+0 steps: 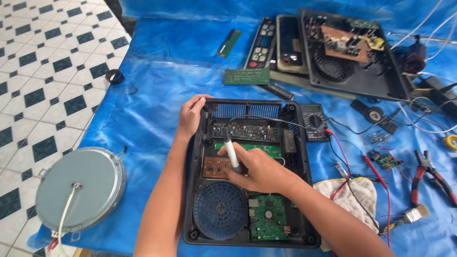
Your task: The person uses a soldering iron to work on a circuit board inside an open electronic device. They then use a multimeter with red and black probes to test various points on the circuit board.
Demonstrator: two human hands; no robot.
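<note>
An opened black appliance case lies in front of me on a blue sheet, with green circuit boards, a brown board and a round blue fan grille inside. My left hand grips the case's top left corner. My right hand holds a white pen-shaped tool like a pencil, its dark tip pointing up toward the upper board. A black cable runs from the tool toward the right.
A round grey disc with a white cable lies at the left on the tiled floor. A second opened black case, a multimeter, red-handled pliers, a brush, a cloth and loose boards lie around.
</note>
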